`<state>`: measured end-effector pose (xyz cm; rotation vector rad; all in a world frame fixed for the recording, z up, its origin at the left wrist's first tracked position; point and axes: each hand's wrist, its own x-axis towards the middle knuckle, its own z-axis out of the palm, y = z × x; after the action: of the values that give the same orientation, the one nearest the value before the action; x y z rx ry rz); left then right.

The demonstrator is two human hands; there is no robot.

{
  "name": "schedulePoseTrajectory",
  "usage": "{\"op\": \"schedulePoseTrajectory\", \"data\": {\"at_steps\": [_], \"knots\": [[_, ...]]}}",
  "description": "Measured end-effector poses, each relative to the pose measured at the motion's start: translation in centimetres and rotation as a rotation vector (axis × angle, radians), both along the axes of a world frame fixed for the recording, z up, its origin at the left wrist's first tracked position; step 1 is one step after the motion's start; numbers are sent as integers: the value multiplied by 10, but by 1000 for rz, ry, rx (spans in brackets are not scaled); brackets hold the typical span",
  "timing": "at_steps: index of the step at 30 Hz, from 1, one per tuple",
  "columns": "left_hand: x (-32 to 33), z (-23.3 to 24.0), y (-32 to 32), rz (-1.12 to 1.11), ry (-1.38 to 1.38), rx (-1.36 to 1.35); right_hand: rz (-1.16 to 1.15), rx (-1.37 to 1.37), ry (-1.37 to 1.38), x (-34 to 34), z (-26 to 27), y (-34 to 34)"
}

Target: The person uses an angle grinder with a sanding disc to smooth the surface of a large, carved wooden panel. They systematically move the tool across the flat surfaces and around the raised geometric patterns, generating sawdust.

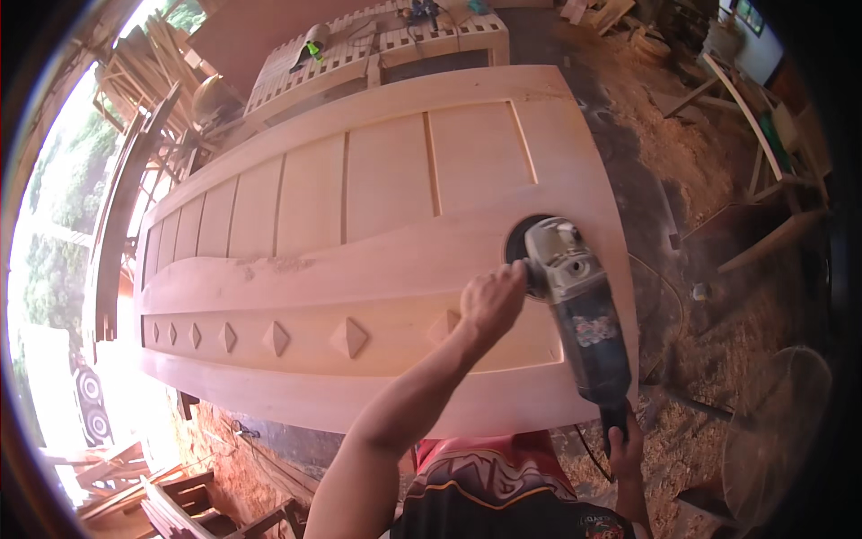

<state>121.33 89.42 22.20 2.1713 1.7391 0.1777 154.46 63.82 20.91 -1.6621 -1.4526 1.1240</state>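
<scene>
A large angle grinder [586, 323] lies across the right end of a pale wooden panel door [377, 252]. Its round dark disc [517, 246] rests on or just over the wood; the machine's head hides part of it. My left hand [495, 293] grips the side handle near the head. Around the rear handle, at the door's near right corner, my right hand [626, 445] is closed. Upright grooves divide the door's far section. Along the near recessed panel runs a row of raised diamond shapes [350, 337]. Sawdust [293, 263] lies on the middle rail.
Behind the door stands a slatted wooden bench [438, 44] with power tools on it. Timber is stacked [145, 74] at the far left. A round fan guard [781, 431] stands at the lower right. Shavings [680, 155] and a cable [663, 283] lie on the floor.
</scene>
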Motion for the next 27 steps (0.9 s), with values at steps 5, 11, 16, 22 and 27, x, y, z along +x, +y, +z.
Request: {"op": "schedulePoseTrajectory", "data": {"at_steps": [5, 11, 16, 22, 27], "knots": [[-146, -14, -35, 280, -51, -36, 255, 41, 48, -104, 28, 52], [-298, 8, -76, 496, 67, 53, 577, 40, 109, -219, 21, 106], [-334, 3, -83, 524, 161, 62, 623, 157, 83, -243, 20, 128], [-231, 4, -64, 469, 87, -13, 520, 71, -12, -154, 24, 109], [-116, 6, -20, 360, -12, -88, 353, 31, -89, -55, 31, 91]]}}
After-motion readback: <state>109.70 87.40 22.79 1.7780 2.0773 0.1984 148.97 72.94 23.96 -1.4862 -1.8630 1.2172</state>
